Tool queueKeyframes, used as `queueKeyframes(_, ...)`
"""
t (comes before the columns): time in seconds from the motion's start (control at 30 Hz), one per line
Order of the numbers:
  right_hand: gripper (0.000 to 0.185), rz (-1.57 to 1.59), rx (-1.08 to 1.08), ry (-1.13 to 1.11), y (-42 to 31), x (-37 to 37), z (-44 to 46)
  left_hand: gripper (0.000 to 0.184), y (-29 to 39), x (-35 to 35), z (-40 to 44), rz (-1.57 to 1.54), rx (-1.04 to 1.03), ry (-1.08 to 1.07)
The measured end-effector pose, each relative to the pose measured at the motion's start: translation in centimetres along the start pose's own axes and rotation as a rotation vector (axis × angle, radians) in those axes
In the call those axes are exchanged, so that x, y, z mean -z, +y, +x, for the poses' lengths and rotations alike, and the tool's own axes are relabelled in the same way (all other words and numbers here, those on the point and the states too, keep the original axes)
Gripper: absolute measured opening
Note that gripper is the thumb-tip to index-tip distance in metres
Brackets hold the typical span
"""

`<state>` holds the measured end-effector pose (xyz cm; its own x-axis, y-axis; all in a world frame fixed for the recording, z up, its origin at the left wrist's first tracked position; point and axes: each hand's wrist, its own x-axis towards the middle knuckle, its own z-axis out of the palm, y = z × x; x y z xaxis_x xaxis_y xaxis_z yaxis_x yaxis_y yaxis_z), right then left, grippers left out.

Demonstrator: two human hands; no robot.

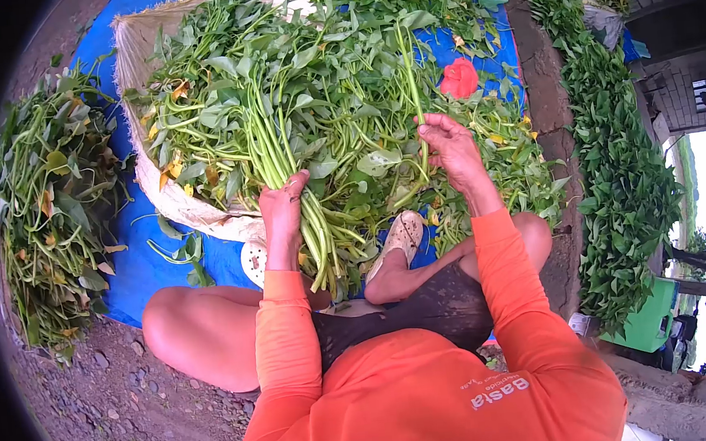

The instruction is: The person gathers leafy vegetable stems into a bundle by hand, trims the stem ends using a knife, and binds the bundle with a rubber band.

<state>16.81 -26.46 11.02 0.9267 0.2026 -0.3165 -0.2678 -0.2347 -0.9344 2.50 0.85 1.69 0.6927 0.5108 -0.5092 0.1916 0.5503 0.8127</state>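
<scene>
My left hand (283,210) is wrapped round a bunch of water spinach (266,148). Its leafy tops point away from me, and the cut stem ends hang toward my lap. Off to the right, my right hand (452,149) pinches a single water spinach stem (410,73) between thumb and fingers, leaves uppermost. Beneath both hands spreads a big heap of loose water spinach (341,79), with some yellowed leaves among the green. Part of the heap lies on a pale woven sack (142,130).
A blue tarp (134,265) lies under the sack. More greens are piled at the left (53,205), and a long row of leafy bunches (617,164) runs along the right. A crumpled red item (459,78) sits beside the heap. My clogs (404,233) are close to the stems.
</scene>
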Motion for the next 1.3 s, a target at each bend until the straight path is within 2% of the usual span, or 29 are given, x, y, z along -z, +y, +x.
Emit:
queueKeyframes(0.13,0.030,-0.199,0.288,0.028,1.5,0.2,-0.6,0.025,-0.1,-0.3,-1.3,-0.004,0.057,-0.085)
queueKeyframes(0.2,0.032,-0.316,0.285,0.060,0.1,-1.7,-2.3,0.021,-1.7,-0.7,-1.1,-0.066,0.040,-0.081)
queueKeyframes(0.3,0.031,-0.413,0.313,0.003,1.5,-5.2,-4.0,0.021,-3.5,-0.9,-1.3,-0.114,0.132,-0.156)
queueKeyframes(0.33,0.030,-0.441,0.262,-0.088,3.4,-6.3,-3.8,0.021,-4.9,-0.8,-0.7,-0.136,0.164,-0.179)
queueKeyframes(0.4,0.028,-0.329,0.018,-0.248,7.4,-9.4,-3.7,0.027,-5.7,-0.6,-0.7,-0.342,0.307,-0.287)
queueKeyframes(0.47,0.028,-0.274,-0.141,-0.282,9.5,-10.9,-4.1,0.028,-7.2,0.2,0.1,-0.446,0.419,-0.382)
queueKeyframes(0.5,0.025,-0.241,-0.220,-0.273,9.9,-11.1,-4.2,0.029,-7.6,0.6,0.3,-0.438,0.438,-0.347)
queueKeyframes(0.6,0.018,-0.042,-0.267,-0.208,11.8,-11.6,-4.5,0.033,-8.5,1.8,0.6,-0.486,0.524,-0.378)
queueKeyframes(0.63,0.015,-0.018,-0.311,-0.226,12.4,-11.5,-4.4,0.039,-8.8,1.8,0.7,-0.475,0.527,-0.382)
queueKeyframes(0.73,0.016,-0.125,-0.356,-0.206,11.8,-12.8,-5.4,0.043,-8.9,-0.1,-0.4,-0.237,0.293,-0.097)
queueKeyframes(0.77,0.016,-0.130,-0.321,-0.251,13.0,-13.1,-5.3,0.041,-7.9,-0.9,-1.4,-0.117,0.223,-0.064)
queueKeyframes(0.8,0.020,-0.200,-0.344,-0.314,12.0,-13.0,-5.8,0.032,-9.6,0.1,0.2,-0.183,0.318,-0.128)
queueKeyframes(0.83,0.023,0.019,-0.430,-0.398,12.7,-11.9,-5.3,0.031,-9.7,0.9,0.0,-0.188,0.370,-0.141)
queueKeyframes(0.87,0.024,0.099,-0.437,-0.329,10.4,-10.8,-5.9,0.030,-8.2,0.7,0.4,-0.205,0.386,-0.168)
queueKeyframes(0.93,0.020,-0.043,-0.234,-0.039,8.4,-8.2,-5.6,0.029,-5.9,0.1,0.4,-0.199,0.298,-0.201)
queueKeyframes(1.0,0.020,-0.236,-0.038,-0.098,6.6,-4.9,-6.7,0.027,-4.2,0.6,0.4,-0.197,0.268,-0.247)
queueKeyframes(1.1,0.025,-0.360,0.119,-0.391,4.8,-3.9,-11.0,0.026,-2.4,0.4,0.1,-0.250,0.208,-0.270)
queueKeyframes(1.2,0.030,-0.562,0.479,-0.221,5.2,-5.9,-14.0,0.025,-0.9,-0.5,-0.8,-0.261,0.168,-0.296)
queueKeyframes(1.23,0.030,-0.515,0.447,-0.214,5.2,-6.4,-14.4,0.023,-0.6,-0.8,-1.1,-0.260,0.157,-0.288)
queueKeyframes(1.3,0.030,-0.567,0.601,-0.138,6.6,-6.8,-14.5,0.022,-0.7,-0.8,-1.1,-0.242,0.123,-0.281)
